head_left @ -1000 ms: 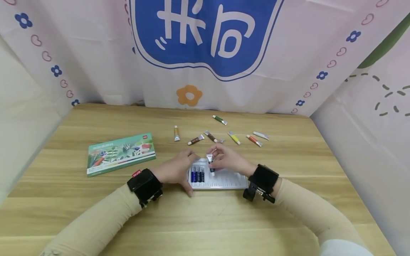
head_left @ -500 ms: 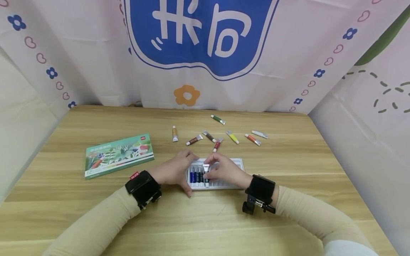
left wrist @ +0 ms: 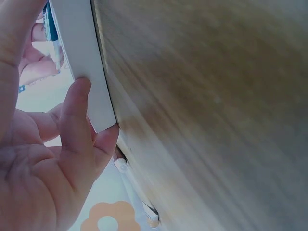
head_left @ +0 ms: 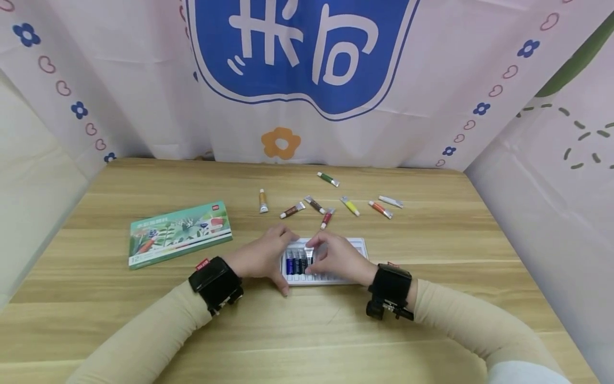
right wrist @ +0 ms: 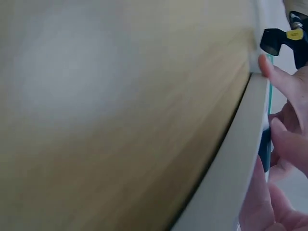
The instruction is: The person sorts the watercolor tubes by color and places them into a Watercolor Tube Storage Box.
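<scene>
Right hand [head_left: 338, 258]: grip clamped, thumb and finger pinching a small crimped-end metallic paint tube [head_left: 309, 254] over the shallow white ribbed tray [head_left: 357, 244], just beside three dark blue-to-black tubes [head_left: 296, 265] lying side by side in slots. Left hand [head_left: 264, 257]: grip spread across the tray's left end, thumb and fingers on its edges. Eight loose slim tubes, white-capped where caps show, beyond the tray on the wood-grain bench [head_left: 307, 336]: one green, one ochre, two brown, one red, one yellow, one orange, one white. One flat rectangular printed green box [head_left: 179, 234], left. Creased fabric curtain [head_left: 153, 101] behind.
</scene>
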Motion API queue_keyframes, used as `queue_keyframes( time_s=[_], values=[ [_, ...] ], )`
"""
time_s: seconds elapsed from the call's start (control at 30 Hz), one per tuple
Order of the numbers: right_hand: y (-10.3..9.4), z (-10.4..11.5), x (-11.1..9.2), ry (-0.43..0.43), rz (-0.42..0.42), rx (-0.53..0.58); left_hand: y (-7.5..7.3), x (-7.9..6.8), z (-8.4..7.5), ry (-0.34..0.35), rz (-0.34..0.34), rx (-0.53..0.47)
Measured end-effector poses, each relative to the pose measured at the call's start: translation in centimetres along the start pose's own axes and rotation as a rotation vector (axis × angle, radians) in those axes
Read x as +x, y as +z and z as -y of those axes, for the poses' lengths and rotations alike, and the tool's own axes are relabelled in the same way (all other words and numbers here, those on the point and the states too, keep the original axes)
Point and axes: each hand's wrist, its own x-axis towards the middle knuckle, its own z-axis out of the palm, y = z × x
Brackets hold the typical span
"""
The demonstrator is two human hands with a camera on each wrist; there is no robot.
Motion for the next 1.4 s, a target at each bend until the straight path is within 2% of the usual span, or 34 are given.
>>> queue_keyframes(
  time_s=[0.3, 0.47, 0.6, 0.73, 1.1, 1.4],
  values=[
    [-0.6, 0.9, -0.3, -0.146, 0.049, -0.37, -0.2, -0.2, -0.3, 0.014, -0.002, -0.003],
    [-0.8, 1.2, -0.8, -0.191, 0.038, -0.484, -0.1, -0.2, -0.3, 0.026, -0.005, -0.006],
    [-0.9, 1.3, -0.9, -0.247, 0.064, -0.502, -0.1, -0.2, -0.2, 0.033, -0.012, -0.008],
    [-1.0, 1.5, -0.9, -0.267, 0.092, -0.498, -0.1, -0.2, -0.2, 0.033, -0.011, -0.003],
    [-1.0, 2.2, -0.3, -0.247, 0.125, -0.543, -0.2, -0.2, -0.3, 0.036, -0.009, -0.017],
    [-0.8, 3.5, 0.4, -0.232, 0.195, -0.667, -0.2, 0.0, -0.2, 0.04, -0.008, -0.016]
  ],
)
